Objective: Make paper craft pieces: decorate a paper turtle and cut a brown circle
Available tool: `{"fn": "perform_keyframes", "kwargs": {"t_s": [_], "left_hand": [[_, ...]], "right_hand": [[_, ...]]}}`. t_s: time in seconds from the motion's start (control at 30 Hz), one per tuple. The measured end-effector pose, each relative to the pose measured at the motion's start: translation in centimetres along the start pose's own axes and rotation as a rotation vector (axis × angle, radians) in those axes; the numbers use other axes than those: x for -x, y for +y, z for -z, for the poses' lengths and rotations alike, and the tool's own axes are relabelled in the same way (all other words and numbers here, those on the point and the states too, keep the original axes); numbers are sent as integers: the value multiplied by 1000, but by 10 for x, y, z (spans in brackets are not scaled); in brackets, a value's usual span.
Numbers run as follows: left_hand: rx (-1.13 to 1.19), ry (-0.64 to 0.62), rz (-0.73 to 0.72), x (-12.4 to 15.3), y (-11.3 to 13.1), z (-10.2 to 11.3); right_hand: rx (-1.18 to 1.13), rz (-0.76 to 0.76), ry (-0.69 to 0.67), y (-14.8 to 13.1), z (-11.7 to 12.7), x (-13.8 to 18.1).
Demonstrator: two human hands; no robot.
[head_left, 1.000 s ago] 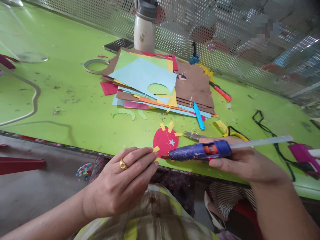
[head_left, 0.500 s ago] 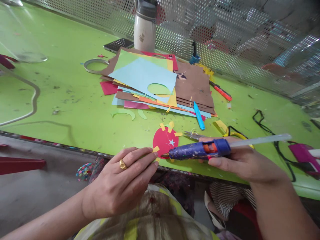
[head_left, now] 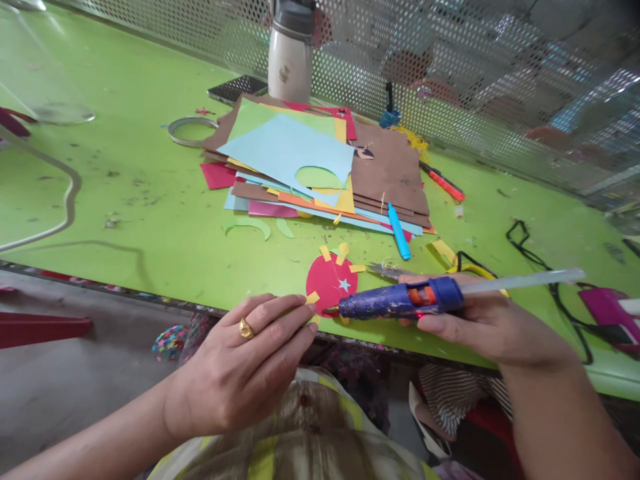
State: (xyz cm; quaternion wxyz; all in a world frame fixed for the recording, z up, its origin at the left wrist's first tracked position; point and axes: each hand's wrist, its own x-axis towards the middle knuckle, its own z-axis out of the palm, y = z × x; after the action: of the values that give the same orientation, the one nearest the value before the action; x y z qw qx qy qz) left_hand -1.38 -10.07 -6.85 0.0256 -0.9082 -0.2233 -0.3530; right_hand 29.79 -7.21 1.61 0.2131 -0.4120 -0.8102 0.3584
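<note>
Barely any shift: right hand (head_left: 480, 327) keeps glue gun (head_left: 385, 302) at red circle (head_left: 323, 277).

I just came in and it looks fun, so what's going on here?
Someone's right hand holds a glue gun, its tip at the lower part of a red circle. The left hand has its fingertips by the circle's edge. Yellow strips stick out around the circle, and a pale star is on it.

White bottle (head_left: 290, 70), dark phone (head_left: 237, 89), 1 blue marker (head_left: 399, 232)
</note>
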Motion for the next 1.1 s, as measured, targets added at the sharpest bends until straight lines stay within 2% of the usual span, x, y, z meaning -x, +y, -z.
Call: {"fn": "perform_keyframes", "kwargs": {"t_s": [0.43, 1.1], "left_hand": [[16, -13, 22, -2, 3, 1], [-10, -6, -10, -1, 0, 0]], "right_hand": [[-64, 3, 27, 9, -3, 2], [43, 44, 22, 6, -1, 1]]}}
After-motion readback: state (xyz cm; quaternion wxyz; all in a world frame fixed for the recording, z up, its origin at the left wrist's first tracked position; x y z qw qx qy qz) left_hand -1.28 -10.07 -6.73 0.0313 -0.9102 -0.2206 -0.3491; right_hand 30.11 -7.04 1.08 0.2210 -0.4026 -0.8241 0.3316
